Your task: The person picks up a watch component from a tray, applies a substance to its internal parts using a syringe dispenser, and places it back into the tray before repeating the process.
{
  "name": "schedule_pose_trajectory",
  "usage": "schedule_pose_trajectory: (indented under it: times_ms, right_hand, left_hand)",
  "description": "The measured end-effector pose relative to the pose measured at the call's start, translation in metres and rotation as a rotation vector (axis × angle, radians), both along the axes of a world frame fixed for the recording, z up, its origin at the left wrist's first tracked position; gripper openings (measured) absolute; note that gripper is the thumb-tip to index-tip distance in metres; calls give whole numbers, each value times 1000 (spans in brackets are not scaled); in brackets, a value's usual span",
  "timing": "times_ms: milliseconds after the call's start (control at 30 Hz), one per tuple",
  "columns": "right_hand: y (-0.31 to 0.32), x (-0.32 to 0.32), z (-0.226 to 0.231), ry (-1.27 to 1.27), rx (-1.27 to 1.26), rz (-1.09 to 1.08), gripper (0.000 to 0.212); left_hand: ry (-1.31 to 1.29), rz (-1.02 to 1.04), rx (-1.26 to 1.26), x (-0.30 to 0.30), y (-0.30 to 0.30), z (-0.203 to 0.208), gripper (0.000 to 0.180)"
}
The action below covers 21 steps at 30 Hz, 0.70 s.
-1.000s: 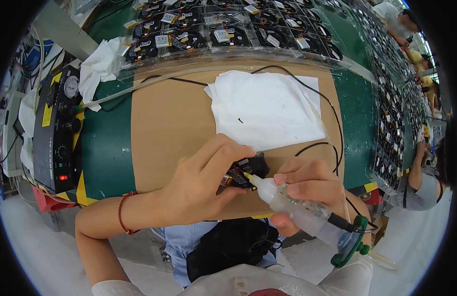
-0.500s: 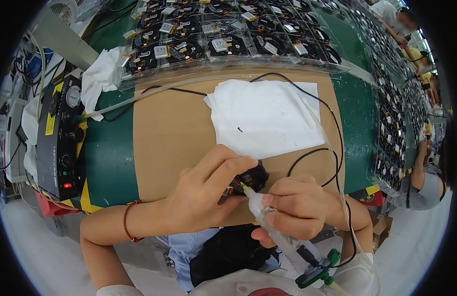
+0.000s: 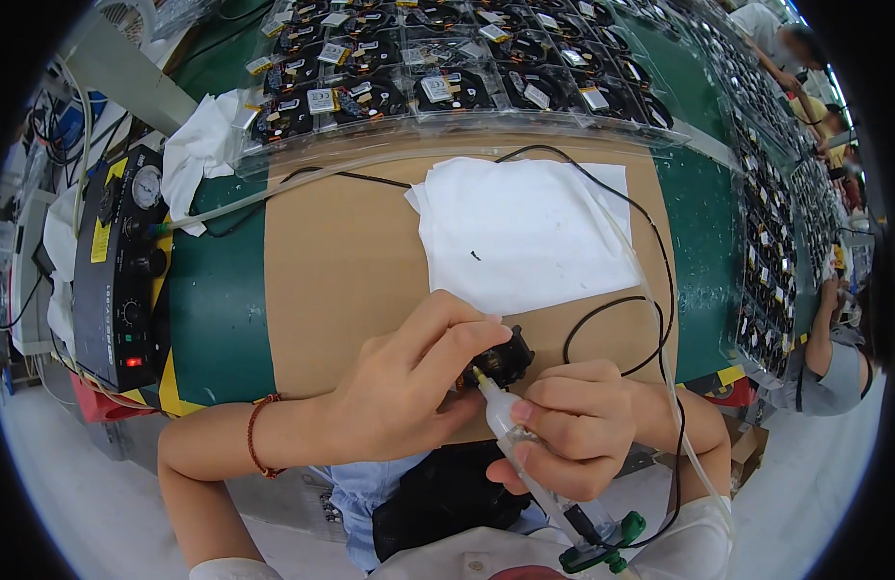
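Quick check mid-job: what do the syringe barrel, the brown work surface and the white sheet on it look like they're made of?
Syringe barrel: clear plastic, glossy, see-through. Brown work surface: probably cardboard or kraft board, matte and flat. White sheet: likely soft paper or lint-free wipe; creased, no shine. Right hand grips the barrel; left hand holds a small black part.

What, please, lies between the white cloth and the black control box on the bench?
In the head view, bare brown cardboard and a strip of green mat separate the white cloth from the black control box.

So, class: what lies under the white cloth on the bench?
The white cloth lies on a brown cardboard sheet that covers the green bench. A black cable crosses its right edge on top. Whatever lies beneath the cloth's middle is hidden.
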State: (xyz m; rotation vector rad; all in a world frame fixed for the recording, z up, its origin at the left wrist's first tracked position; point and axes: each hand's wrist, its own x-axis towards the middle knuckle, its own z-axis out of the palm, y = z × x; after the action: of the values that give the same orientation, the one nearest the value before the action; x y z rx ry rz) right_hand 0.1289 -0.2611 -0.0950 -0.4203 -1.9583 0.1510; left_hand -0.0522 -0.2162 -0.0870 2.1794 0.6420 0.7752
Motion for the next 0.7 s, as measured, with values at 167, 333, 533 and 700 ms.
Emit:
schedule_pose_trajectory:
  times_ms: [167, 333, 533, 700]
  right_hand:
    - [0, 0, -1, 6, 7, -25, 25]
    - [0, 0, -1, 12, -4, -29, 27]
    - [1, 0, 1, 13, -8, -46, 27]
    - [2, 0, 2, -6, -9, -38, 28]
  left_hand:
    - [-29, -1, 9, 2, 1, 0, 54]
    - [-43, 3, 12, 2, 1, -2, 52]
    - [-20, -2, -15, 1, 1, -1, 51]
    - [-12, 4, 4, 2, 2, 0, 49]
